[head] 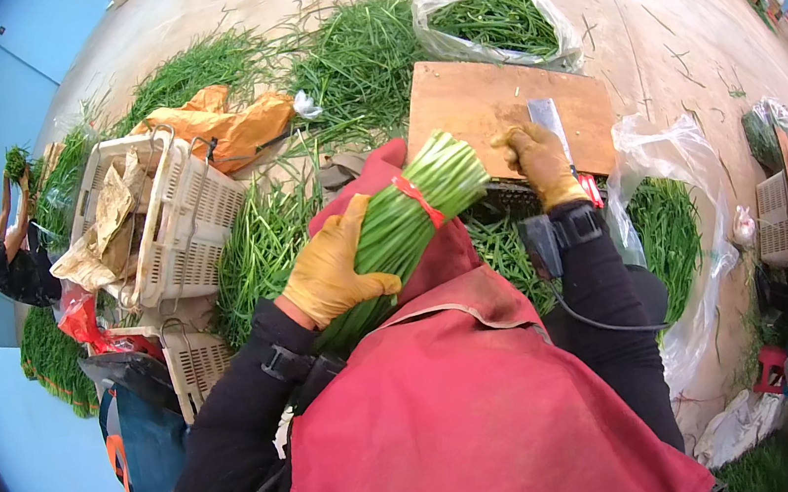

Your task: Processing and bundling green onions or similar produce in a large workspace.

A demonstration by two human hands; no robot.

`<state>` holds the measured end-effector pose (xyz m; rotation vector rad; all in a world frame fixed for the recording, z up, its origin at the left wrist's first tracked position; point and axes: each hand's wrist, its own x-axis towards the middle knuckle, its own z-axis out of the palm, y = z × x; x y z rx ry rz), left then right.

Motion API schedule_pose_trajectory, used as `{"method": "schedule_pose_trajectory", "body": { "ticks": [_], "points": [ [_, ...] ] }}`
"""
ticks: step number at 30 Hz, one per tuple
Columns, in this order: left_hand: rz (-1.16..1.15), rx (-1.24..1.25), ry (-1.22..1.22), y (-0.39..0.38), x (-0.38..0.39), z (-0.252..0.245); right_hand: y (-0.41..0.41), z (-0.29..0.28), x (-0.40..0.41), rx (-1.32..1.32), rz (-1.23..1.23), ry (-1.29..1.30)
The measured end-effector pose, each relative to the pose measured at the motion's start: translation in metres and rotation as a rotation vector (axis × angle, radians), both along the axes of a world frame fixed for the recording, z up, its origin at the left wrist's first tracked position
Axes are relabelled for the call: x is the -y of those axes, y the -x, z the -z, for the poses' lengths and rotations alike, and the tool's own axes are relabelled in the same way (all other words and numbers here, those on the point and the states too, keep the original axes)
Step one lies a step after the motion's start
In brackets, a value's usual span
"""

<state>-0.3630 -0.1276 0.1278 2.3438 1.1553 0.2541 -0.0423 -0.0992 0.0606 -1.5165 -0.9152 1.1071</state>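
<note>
My left hand [337, 265], in a yellow rubber glove, grips a thick bundle of long green stalks [398, 223], which look like garlic chives. A red band [419, 201] circles the bundle near its pale cut ends, which point up and right. My right hand [539, 159], gloved alike, is over the near edge of a wooden board [447, 108], its fingers curled. Beside it lies a cleaver [548, 123] with a broad metal blade; a red part shows by the wrist. Whether the right hand holds anything is unclear.
White plastic crates [192, 213] stand at left, near an orange sack [221, 123]. Loose green stalks [361, 56] lie beyond the board. Open clear plastic bags hold greens behind it [495, 20] and at right [668, 232]. Another person [14, 251] is at far left, holding greens.
</note>
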Motion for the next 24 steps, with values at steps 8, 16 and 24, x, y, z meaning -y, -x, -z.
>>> {"method": "schedule_pose_trajectory", "body": {
  "ticks": [8,16,24],
  "points": [
    [0.003,0.106,0.164,0.003,-0.014,0.015,0.036,0.014,0.031,0.068,-0.146,-0.318],
    [-0.064,0.515,0.584,-0.004,-0.010,-0.003,-0.014,0.042,0.040,0.219,-0.176,0.187],
    [-0.051,0.611,0.877,0.002,-0.026,0.000,0.044,0.018,0.028,-0.422,-0.191,-0.036]
  ]
}}
